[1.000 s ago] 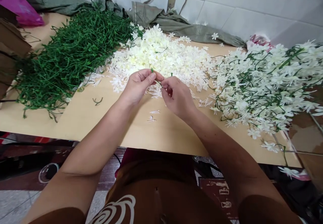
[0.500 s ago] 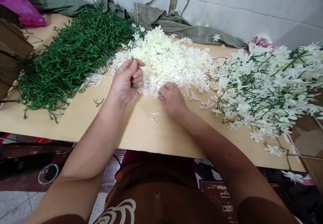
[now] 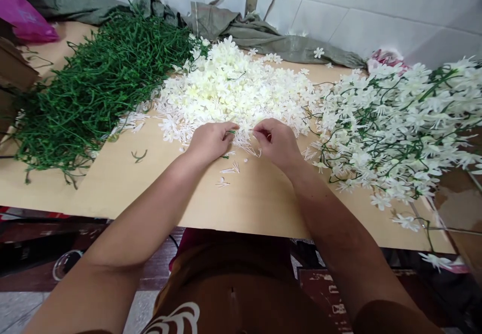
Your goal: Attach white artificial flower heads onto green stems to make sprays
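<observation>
both hands at the white blossom pile [image 3: 233, 85], left hand [image 3: 211, 140], right hand [image 3: 276, 143]

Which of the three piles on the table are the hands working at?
The middle pile of loose cream blossoms: both the left hand and right hand sit at its near edge, unlike the bare green stems or the assembled sprays.

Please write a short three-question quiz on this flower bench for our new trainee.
1. True or false: the left hand pinches a green stem.
2. Which pile lies to the right of the loose white blossoms? A) bare green stems B) finished flower sprays
3. What does the right hand touch?

Key: 1 true; 2 B; 3 the near edge of the loose white blossoms.
</observation>
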The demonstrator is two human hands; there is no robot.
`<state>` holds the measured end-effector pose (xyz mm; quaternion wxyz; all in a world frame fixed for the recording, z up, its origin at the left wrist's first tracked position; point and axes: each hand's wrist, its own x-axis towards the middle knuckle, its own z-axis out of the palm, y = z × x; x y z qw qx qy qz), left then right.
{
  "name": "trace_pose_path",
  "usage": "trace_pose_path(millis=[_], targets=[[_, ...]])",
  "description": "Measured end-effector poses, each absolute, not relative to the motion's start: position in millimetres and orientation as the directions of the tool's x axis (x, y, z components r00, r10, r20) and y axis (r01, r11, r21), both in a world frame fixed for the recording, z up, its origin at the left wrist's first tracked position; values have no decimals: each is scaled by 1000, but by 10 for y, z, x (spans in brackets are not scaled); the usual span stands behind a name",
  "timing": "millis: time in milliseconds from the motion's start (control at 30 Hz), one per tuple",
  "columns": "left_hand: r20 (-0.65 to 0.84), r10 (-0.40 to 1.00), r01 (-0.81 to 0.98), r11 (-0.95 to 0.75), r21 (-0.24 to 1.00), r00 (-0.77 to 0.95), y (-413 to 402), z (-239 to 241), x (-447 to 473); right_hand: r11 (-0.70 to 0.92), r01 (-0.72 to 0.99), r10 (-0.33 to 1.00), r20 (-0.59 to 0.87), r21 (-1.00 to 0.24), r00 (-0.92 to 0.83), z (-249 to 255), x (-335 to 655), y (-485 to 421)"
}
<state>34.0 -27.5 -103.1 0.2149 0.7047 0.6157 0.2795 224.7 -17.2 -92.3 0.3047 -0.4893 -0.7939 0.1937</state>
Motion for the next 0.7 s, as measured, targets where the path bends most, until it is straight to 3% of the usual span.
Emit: trace_pose_path(millis=[200,333,700], targets=[[226,973,676,-132,725,-52,-197,-1020,336,459,596,888,320,-660,-330,-910,2220,-207],[217,971,615,-111,781,-100,-230,-972,364,507,578,861,398,-639,-316,-901,2133,-274],[149,987,524,-156,837,56,-315,-962,459,481,717,858,439,-504,-267,-940,2049,-287]])
